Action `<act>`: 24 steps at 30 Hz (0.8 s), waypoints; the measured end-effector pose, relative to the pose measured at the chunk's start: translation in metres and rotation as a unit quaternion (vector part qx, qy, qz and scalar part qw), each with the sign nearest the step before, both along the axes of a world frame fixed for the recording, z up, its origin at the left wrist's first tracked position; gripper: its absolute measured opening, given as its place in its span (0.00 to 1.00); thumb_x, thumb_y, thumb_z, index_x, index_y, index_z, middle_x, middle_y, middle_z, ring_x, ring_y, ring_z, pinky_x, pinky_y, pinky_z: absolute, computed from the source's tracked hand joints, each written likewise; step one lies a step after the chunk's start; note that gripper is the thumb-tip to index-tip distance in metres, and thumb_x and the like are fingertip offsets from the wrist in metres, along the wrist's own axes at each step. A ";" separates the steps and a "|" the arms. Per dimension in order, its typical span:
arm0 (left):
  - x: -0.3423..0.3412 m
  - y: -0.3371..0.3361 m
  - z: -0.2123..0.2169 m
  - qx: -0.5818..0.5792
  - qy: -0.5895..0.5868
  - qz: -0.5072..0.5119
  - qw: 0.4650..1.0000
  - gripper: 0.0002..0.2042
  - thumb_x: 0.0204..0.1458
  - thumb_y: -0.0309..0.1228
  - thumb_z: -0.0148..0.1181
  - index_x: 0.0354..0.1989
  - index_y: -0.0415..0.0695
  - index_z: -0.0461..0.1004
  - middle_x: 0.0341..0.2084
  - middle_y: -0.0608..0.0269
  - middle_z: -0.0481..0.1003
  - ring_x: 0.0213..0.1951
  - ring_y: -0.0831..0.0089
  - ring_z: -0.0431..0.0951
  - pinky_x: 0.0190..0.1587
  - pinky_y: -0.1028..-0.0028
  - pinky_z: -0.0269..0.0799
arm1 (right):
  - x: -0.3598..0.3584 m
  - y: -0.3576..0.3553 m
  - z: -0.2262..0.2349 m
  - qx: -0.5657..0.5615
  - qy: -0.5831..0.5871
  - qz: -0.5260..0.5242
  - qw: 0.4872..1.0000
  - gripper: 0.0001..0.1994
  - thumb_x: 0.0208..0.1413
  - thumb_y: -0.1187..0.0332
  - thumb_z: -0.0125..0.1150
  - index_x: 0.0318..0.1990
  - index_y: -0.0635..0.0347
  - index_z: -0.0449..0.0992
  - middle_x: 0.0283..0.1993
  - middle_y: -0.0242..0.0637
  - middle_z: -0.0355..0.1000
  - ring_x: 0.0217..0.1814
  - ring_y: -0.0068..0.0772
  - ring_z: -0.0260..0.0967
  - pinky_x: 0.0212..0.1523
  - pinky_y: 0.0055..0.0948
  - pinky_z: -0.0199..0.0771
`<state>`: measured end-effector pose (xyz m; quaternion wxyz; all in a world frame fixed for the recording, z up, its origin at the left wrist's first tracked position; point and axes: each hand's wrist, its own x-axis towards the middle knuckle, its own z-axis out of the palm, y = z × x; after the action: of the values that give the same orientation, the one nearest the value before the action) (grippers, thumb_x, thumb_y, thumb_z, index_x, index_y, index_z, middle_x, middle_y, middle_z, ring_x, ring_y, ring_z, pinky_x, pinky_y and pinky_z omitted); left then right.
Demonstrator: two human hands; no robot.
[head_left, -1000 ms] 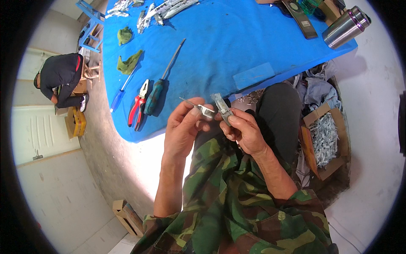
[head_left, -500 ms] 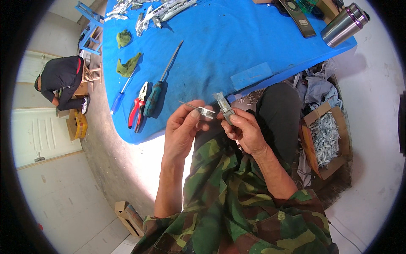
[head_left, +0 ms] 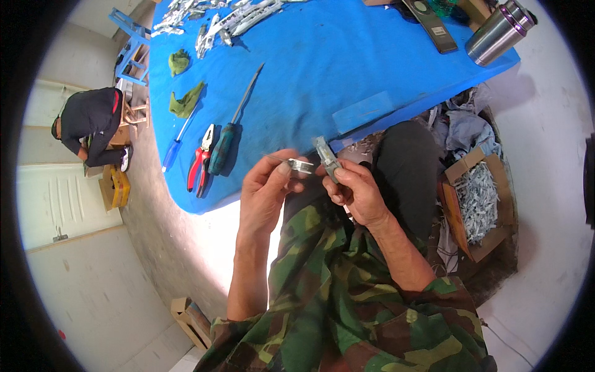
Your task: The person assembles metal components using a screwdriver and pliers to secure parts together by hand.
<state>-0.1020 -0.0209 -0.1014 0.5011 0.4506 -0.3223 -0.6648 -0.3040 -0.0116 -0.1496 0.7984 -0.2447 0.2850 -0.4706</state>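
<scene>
We pinch a small silvery piece (head_left: 302,166) in our left hand (head_left: 263,189) and a grey part (head_left: 327,160) (paler at its far end) in our right hand (head_left: 361,191), by the blue table's (head_left: 297,80) near edge.

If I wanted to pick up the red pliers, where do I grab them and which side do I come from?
Probably best by the red-and-black handles, coming from the near edge of the blue table. The pliers lie flat, handles toward that edge and metal nose pointing away. Mind the teal-handled screwdriver close along their right.
</scene>
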 end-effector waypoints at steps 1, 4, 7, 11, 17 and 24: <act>0.002 -0.002 -0.001 -0.010 -0.006 0.008 1.000 0.14 0.67 0.28 0.57 0.57 0.35 0.74 0.44 0.53 0.81 0.41 0.72 0.82 0.39 0.75 0.79 | 0.001 0.000 -0.001 -0.003 -0.001 -0.001 1.000 0.17 0.71 0.62 0.48 0.53 0.67 0.75 0.29 0.26 0.64 0.25 0.13 0.52 0.24 0.17 0.50; 0.013 -0.011 0.006 -0.021 -0.037 0.058 0.997 0.14 0.65 0.27 0.59 0.55 0.32 0.74 0.40 0.56 0.81 0.37 0.74 0.81 0.40 0.74 0.80 | -0.002 0.000 0.000 -0.008 0.000 -0.001 1.000 0.16 0.71 0.63 0.47 0.53 0.68 0.76 0.28 0.27 0.65 0.24 0.14 0.54 0.23 0.18 0.53; 0.051 -0.024 0.002 -0.070 -0.083 0.101 0.989 0.18 0.66 0.31 0.59 0.60 0.35 0.72 0.43 0.58 0.81 0.36 0.77 0.79 0.36 0.80 0.75 | 0.005 -0.003 -0.011 0.005 -0.007 -0.003 1.000 0.16 0.71 0.64 0.48 0.50 0.68 0.77 0.26 0.28 0.66 0.23 0.15 0.57 0.23 0.19 0.56; 0.073 -0.048 0.010 -0.129 -0.055 0.128 0.982 0.20 0.67 0.30 0.57 0.63 0.33 0.69 0.43 0.57 0.80 0.41 0.79 0.79 0.39 0.82 0.76 | 0.011 -0.008 -0.014 -0.023 0.003 0.001 1.000 0.13 0.70 0.65 0.52 0.46 0.67 0.79 0.25 0.27 0.66 0.22 0.15 0.59 0.22 0.20 0.57; -0.108 -0.018 0.063 -0.138 -0.144 -0.150 0.968 0.20 0.66 0.27 0.58 0.65 0.35 0.70 0.49 0.51 0.80 0.45 0.75 0.80 0.47 0.77 0.76 | 0.024 -0.011 -0.067 -0.107 0.023 0.005 0.994 0.12 0.68 0.63 0.56 0.50 0.61 0.77 0.33 0.26 0.73 0.31 0.16 0.67 0.28 0.22 0.65; -0.125 -0.003 0.052 -0.170 -0.210 -0.103 0.957 0.22 0.62 0.23 0.61 0.65 0.34 0.69 0.52 0.51 0.79 0.45 0.74 0.80 0.48 0.76 0.76 | 0.038 -0.017 -0.052 -0.020 0.032 -0.104 0.994 0.10 0.64 0.68 0.53 0.28 0.56 0.71 0.21 0.24 0.64 0.21 0.17 0.59 0.23 0.25 0.58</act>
<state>-0.2270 -0.0235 -0.0498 0.4204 0.4525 -0.5729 -0.5388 -0.2658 -0.0290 -0.2012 0.7302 -0.2447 0.3246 -0.5492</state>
